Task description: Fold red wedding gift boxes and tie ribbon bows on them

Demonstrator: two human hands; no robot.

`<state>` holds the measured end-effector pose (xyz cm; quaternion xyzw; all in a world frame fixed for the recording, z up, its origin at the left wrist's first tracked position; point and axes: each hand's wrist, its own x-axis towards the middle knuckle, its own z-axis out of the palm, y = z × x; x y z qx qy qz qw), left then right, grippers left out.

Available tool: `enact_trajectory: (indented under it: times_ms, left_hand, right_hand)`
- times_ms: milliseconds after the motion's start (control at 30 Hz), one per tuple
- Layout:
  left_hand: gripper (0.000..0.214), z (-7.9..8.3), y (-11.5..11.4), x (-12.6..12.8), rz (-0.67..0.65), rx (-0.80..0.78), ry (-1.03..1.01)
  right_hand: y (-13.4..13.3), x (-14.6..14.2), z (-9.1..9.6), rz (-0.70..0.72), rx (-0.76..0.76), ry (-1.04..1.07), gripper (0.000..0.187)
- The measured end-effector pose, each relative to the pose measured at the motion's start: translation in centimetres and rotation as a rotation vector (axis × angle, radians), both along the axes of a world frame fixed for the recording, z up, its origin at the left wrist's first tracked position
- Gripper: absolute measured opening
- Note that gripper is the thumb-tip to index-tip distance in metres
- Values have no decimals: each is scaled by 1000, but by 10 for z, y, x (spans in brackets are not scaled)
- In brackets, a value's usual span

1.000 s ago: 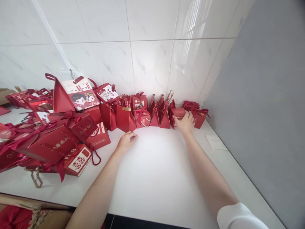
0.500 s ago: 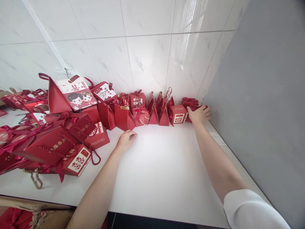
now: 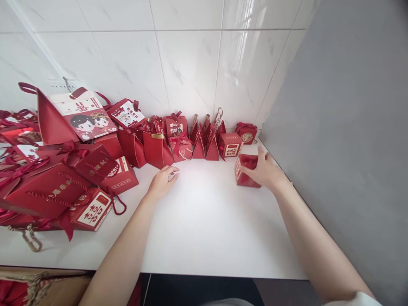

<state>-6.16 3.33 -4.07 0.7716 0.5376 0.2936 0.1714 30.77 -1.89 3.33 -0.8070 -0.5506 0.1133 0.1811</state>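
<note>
My right hand is closed round a small red gift box with a ribbon, held low over the white counter near the grey wall. Behind it, a red cube box with a white label and another small ribboned red box stand at the right end of a row along the tiled wall. My left hand rests on the counter with its fingers curled and nothing visible in them, just in front of a red bag with a gold clasp.
A big pile of red gift boxes and bags fills the counter's left side, topped by a large bag with a cartoon couple. Several small pyramid boxes line the back wall. A grey panel bounds the right. The counter's front edge is near me.
My right hand has drawn back from the corner toward me, bringing a small ribboned red box out of the row. The left hand has stayed put. The view has tilted down slightly.
</note>
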Motion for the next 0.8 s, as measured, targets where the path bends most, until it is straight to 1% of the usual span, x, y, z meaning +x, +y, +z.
enact_trajectory:
  times_ms: [33, 100, 167, 233, 267, 333, 400, 467, 533, 600, 667, 733, 800]
  left_hand:
    - [30, 4, -3, 3, -5, -1, -26]
    - [33, 11, -9, 12, -21, -8, -114]
    - [35, 17, -17, 22, -51, -26, -222]
    - [37, 20, -25, 33, -97, -69, -321]
    - [38, 21, -29, 37, -130, -102, -360]
    - [39, 22, -35, 44, -199, -172, -419]
    - [40, 24, -39, 47, -265, -225, -462]
    - [40, 28, -41, 47, -325, -260, -493]
    - [41, 32, -42, 46, -384, -286, -501]
    - [41, 36, -44, 46, -432, -303, -479]
    - [40, 40, -47, 47, -459, -311, -442]
    - [40, 43, -49, 48, -475, -324, -399]
    - [39, 47, -51, 48, -476, -339, -368]
  right_hand:
    - [-16, -7, 7, 73, -8, 16, 102]
    - [-38, -15, 20, 135, 23, 38, 90]
    - [-47, -16, 27, 123, 113, 68, 77]
    - [-48, -14, 26, 115, 157, 143, 68]
    - [-46, -14, 23, 133, 134, 203, 64]
    - [-44, -16, 13, 223, 11, 356, 58]
    - [-45, -19, 4, 346, -117, 521, 57]
    - [-48, -22, -3, 480, -182, 685, 54]
    - [-51, -23, -7, 641, -261, 816, 47]
    - [-52, -23, -9, 826, -393, 877, 43]
    - [-51, -24, -12, 971, -517, 888, 42]
    - [-48, -26, -14, 1052, -551, 916, 37]
    - [-46, -28, -16, 1072, -480, 945, 34]
